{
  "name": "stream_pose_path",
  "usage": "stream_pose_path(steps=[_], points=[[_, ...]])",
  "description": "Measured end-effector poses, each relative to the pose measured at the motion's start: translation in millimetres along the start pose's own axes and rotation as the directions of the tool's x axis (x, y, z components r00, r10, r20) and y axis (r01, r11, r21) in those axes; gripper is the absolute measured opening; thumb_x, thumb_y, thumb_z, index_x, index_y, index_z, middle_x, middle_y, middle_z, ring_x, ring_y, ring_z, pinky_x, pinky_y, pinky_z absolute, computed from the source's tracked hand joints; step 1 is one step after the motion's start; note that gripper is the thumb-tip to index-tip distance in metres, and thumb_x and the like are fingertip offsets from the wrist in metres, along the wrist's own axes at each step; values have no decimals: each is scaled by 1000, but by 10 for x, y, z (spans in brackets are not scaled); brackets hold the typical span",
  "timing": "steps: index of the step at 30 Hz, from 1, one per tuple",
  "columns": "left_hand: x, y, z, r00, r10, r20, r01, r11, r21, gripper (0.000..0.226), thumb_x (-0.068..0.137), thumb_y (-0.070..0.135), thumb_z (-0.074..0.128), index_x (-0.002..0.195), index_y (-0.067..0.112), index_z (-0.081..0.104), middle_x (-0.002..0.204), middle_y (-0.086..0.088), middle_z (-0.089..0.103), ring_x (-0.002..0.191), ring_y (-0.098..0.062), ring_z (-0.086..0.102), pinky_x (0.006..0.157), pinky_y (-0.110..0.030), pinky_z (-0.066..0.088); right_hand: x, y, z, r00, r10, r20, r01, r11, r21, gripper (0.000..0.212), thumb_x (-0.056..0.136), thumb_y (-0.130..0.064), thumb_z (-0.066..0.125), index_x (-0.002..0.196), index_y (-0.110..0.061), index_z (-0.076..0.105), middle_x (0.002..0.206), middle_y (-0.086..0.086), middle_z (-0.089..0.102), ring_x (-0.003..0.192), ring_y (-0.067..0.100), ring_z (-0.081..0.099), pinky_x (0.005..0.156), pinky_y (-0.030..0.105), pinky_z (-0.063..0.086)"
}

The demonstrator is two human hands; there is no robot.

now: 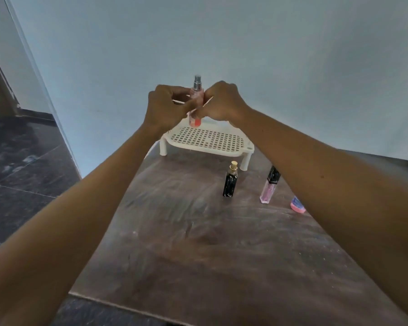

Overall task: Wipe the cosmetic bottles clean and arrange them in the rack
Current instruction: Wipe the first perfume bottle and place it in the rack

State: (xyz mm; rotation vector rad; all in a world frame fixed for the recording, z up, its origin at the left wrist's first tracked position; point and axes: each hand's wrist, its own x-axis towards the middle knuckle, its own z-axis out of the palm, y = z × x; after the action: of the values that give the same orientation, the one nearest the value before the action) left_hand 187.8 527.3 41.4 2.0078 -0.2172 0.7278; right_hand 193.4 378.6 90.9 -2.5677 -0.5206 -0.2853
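The near and left stretch of the counter [186, 243] lies open to me. On my right stand a black bottle [230, 182], a pink tube [269, 188] and, half hidden under my forearm, a small pink jar [297, 205], all apart from one another. The cream rack [205, 138] blocks the far end against the wall [292, 67].

pale blue-grey wall [292, 55] behind worn brown wooden table [198, 243]; dark marbled tile floor [21, 172] left.
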Motion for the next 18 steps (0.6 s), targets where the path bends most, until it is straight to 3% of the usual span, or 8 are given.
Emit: stream_pose_path(steps=[3,6,7,9,11,13,15,18], points=[[269,-285,85,1000,-23,-14,25,993,119,34,82,43,78,104,17,79,96,-1,79,78,-7,73,85,-32,60,381,81,198,1000,21,21,-20,1000,-20,45,75,-37,81,107,-7,73,105,9,72,95,21,66,78,26,49],[441,-539,189,998,-69,1,68,986,153,32,82,45,78,101,19,79,91,2,79,70,4,68,76,-9,52,664,209,400,999,11,44,-8,998,-68,45,79,-38,78,109,-5,72,108,11,71,100,25,67,91,32,51],[479,-612,224,996,-86,15,82,982,172,32,82,45,78,101,19,79,91,3,78,68,7,65,70,-3,48,739,258,472,999,14,48,-10,997,-80,46,79,-39,78,109,-4,72,107,11,71,99,25,67,90,31,51],[535,-755,292,992,-115,42,106,977,186,33,82,45,78,101,19,79,91,2,79,66,7,65,69,-7,49,878,353,623,998,38,54,-33,996,-87,47,76,-40,80,107,-5,73,105,9,72,97,24,67,82,28,49],[573,-875,341,991,-124,48,112,974,195,32,83,44,78,101,17,79,92,-1,79,67,0,67,71,-12,52,1000,429,767,997,50,53,-45,995,-91,45,75,-39,81,104,-5,73,98,8,72,92,22,67,74,25,44],[593,-972,363,992,-111,60,95,970,223,30,84,39,78,101,14,79,93,-2,79,73,-6,70,69,-7,47,1078,475,887,997,51,58,-46,995,-90,42,74,-37,82,100,-4,73,85,5,67,80,20,63,70,24,40],[604,-1058,368,994,-84,73,63,966,252,28,84,32,79,101,10,78,96,-4,78,82,-11,74,73,-6,46,1136,508,983,997,39,60,-33,995,-96,40,74,-36,82,96,-4,72,80,5,62,75,19,58,67,25,39],[611,-1136,339,995,-66,79,41,957,287,26,84,30,79,98,8,77,96,-4,78,86,-14,75,82,-16,51,1197,500,1075,998,22,54,-17,995,-95,36,74,-33,80,93,-4,70,77,5,59,75,20,56,58,23,37]])
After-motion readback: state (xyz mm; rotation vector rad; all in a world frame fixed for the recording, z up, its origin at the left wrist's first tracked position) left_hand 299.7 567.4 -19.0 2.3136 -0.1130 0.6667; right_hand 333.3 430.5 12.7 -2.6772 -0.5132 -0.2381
